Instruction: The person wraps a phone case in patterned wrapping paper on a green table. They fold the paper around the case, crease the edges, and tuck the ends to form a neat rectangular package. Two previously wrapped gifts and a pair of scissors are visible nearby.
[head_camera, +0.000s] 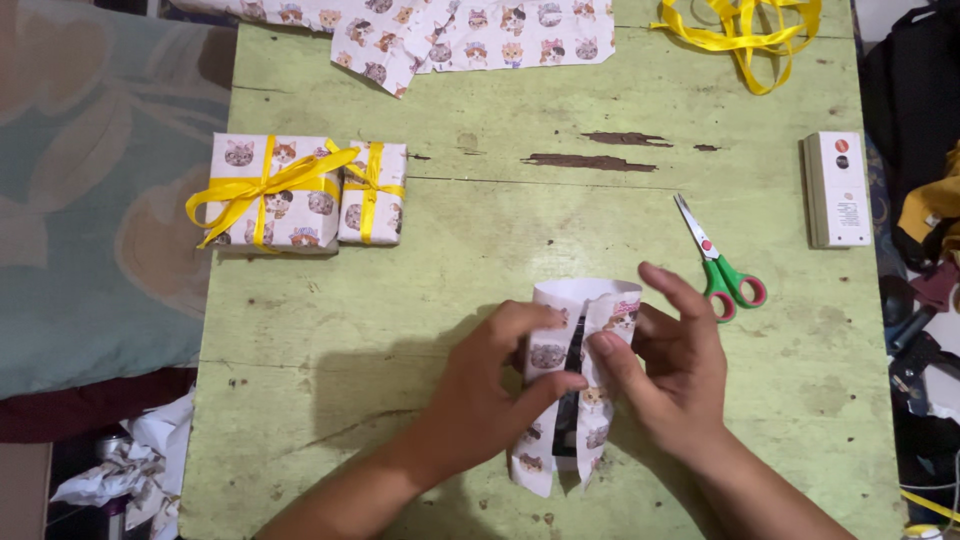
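A small dark box (567, 410) lies on the green table (400, 330), half wrapped in cat-print paper (560, 320). My left hand (480, 390) presses the paper's left flap over the box. From the other side my right hand (672, 365) folds the right flap inward, its index finger on the seam. A dark strip of the box still shows between the two flaps.
Two wrapped gifts with yellow ribbon (275, 190) (372, 192) sit at the left. Green-handled scissors (722, 265) lie right of my hands. A white box (836, 188) rests near the right edge. Spare wrapping paper (450, 35) and loose yellow ribbon (745, 30) lie at the far edge.
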